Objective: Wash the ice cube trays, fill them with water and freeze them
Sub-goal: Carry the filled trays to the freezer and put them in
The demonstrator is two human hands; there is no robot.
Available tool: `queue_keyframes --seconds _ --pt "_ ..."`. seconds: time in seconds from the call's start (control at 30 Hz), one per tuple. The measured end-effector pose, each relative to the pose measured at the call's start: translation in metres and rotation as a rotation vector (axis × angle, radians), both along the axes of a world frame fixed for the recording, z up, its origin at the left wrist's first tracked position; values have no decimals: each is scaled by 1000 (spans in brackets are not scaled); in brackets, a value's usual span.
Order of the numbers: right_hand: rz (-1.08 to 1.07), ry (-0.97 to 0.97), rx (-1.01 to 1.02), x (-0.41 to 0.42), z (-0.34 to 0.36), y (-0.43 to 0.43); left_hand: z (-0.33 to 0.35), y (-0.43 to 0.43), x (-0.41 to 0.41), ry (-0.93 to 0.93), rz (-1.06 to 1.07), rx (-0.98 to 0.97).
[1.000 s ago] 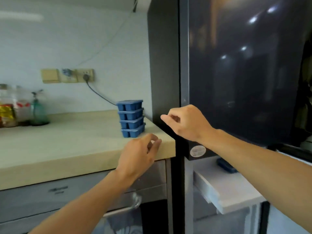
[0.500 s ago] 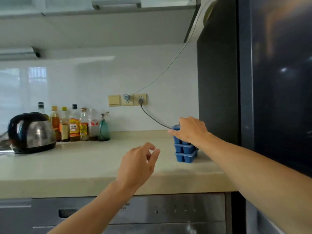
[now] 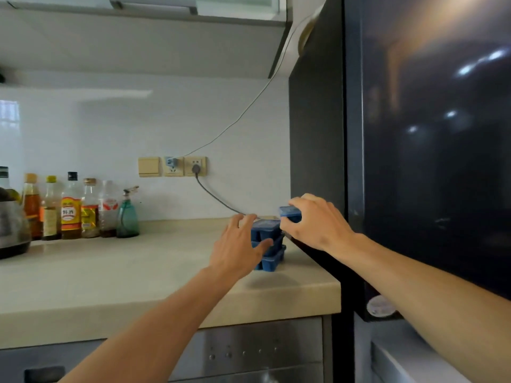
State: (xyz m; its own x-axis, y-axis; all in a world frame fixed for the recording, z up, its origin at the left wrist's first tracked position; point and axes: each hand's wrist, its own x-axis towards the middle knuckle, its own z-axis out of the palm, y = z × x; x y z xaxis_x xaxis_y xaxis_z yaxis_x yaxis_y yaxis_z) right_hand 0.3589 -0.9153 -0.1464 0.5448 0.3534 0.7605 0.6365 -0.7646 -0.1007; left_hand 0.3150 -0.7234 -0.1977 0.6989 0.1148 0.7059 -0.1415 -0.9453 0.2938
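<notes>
Head view: I am lifting one ice cube tray off the pile beside the fridge.

My right hand [image 3: 312, 222] is curling its fingers round the top tray [image 3: 289, 210], holding it clear at 1 o'clock of the stack [image 3: 272, 259]. The stack is sitting at the 3 o'clock end of the counter [image 3: 124, 272], beside the fridge [image 3: 315, 134]. My left hand [image 3: 237, 250] is spread wide, with its thumb lying across the stack's front; I cannot tell whether it is gripping. Judgement: I am probably loading the freezer tray by tray. If this tray is filled, the next move is calling for a level carry. Half a second ago my right hand was resting on the full stack and my left was hovering short of it, at 7 o'clock.
</notes>
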Motion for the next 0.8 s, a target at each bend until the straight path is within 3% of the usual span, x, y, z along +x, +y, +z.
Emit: queue_keyframes --seconds 0.13,0.3,0.63,0.8 --pt "15 54 8 -8 -5 -34 3 -9 23 66 0 -81" --pt "75 88 54 -22 -11 -69 6 -18 34 -37 3 -194" --pt "180 77 135 -53 -29 -127 0 -73 0 -313 -129 -156" --pt "171 86 157 -68 -58 -170 -20 -123 -26 -338 -265 -103"
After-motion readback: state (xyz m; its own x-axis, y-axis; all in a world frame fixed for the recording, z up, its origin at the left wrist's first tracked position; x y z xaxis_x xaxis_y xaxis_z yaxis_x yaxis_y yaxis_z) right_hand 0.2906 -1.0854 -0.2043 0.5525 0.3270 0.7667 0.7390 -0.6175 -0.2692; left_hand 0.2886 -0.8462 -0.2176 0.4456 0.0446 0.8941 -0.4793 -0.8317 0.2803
